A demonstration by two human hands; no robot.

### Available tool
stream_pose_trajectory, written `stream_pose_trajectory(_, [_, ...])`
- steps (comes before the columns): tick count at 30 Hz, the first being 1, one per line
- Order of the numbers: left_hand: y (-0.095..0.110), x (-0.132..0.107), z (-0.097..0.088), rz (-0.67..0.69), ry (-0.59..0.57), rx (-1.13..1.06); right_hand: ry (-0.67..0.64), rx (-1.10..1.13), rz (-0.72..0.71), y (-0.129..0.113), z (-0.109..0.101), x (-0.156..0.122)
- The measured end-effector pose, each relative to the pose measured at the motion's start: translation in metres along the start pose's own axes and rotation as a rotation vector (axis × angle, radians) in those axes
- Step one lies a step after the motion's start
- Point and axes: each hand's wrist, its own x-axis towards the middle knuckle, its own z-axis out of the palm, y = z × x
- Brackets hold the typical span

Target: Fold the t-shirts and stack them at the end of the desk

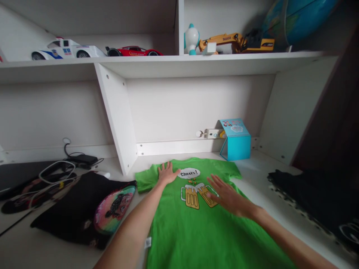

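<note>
A green T-shirt [196,231] with a "Cheers!" beer-mug print lies spread face up on the white desk [260,175]. My left hand [167,173] rests flat near the shirt's left shoulder, fingers spread and open. My right hand [228,197] lies open over the chest, palm down beside the mug print, fingers stretched toward the collar. Neither hand holds anything.
A folded black garment with a colourful print [86,209] lies to the left, next to cables and a charger [81,160]. Dark clothing [314,198] is at the right. A blue box [235,140] stands at the back. Toy cars [67,48], an excavator [235,42] and a globe [300,16] sit on the shelf above.
</note>
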Motion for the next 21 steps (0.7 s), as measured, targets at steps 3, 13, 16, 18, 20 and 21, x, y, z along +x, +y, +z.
stream_pose_trajectory(3, [-0.008, 0.005, -0.009, 0.064, -0.099, -0.013, -0.095, 0.108, -0.186, -0.036, 0.012, -0.066])
stream_pose_trajectory(13, [-0.117, -0.024, -0.056, 0.02, -0.038, -0.046, 0.061, 0.016, -0.173, -0.068, 0.042, -0.094])
stream_pose_trajectory(16, [-0.144, -0.036, -0.066, -0.029, 0.024, -0.108, 0.264, -0.018, -0.526, -0.122, 0.074, -0.079])
stream_pose_trajectory(18, [-0.155, -0.041, -0.073, -0.081, 0.041, -0.164, 0.392, -0.041, -0.62, -0.16, 0.094, -0.069])
stream_pose_trajectory(20, [-0.161, -0.045, -0.082, -0.133, 0.031, -0.241, 0.448, -0.071, -0.625, -0.19, 0.105, -0.063])
stream_pose_trajectory(21, [-0.162, -0.047, -0.086, -0.154, 0.019, -0.291, 0.443, -0.078, -0.633, -0.2, 0.107, -0.061])
